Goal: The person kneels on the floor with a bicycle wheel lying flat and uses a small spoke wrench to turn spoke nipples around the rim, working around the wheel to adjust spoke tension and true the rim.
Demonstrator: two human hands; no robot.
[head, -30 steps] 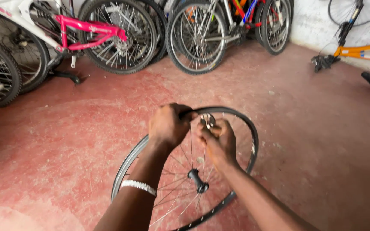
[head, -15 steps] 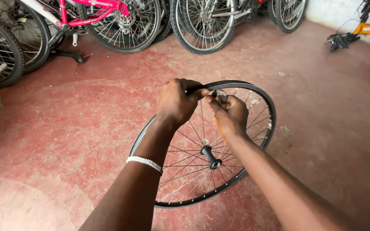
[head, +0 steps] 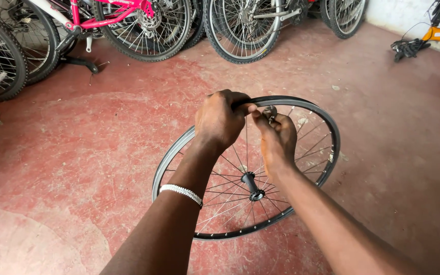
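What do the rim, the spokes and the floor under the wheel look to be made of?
The rim: likely metal with a dark finish, with a dull sheen along its edge. The spokes: thin bright metal wire that glints. The floor: seemingly red-coated concrete, worn to pale patches. The left hand grips the rim top; the right hand works beside it.

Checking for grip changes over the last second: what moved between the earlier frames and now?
No grip change. The left hand still clasps the top of the bare wheel rim; the right hand still pinches a small metal tool at the rim. The camera view drifted, so the wheel sits more to the right and the hub lower. The bicycles stay parked behind.
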